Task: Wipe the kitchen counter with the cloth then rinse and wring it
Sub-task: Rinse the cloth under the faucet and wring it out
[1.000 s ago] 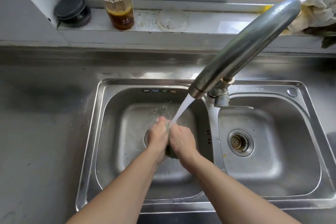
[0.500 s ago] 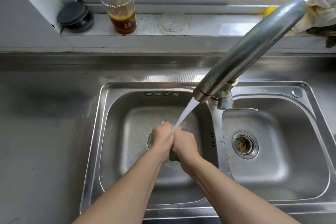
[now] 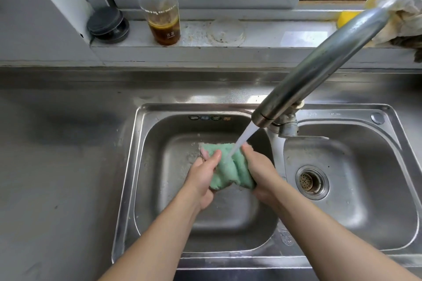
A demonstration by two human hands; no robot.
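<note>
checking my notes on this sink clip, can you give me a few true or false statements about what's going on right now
1. Both hands hold the green cloth. True: the left hand and right hand each grip a side.
2. The tap is off. False: water runs from it onto the cloth.
3. The cloth is over the right basin. False: it is over the left basin.
4. A plastic cup with brown liquid stands on the window sill. True.
5. The right basin's drain is covered by a plate. False: its strainer is uncovered.
</note>
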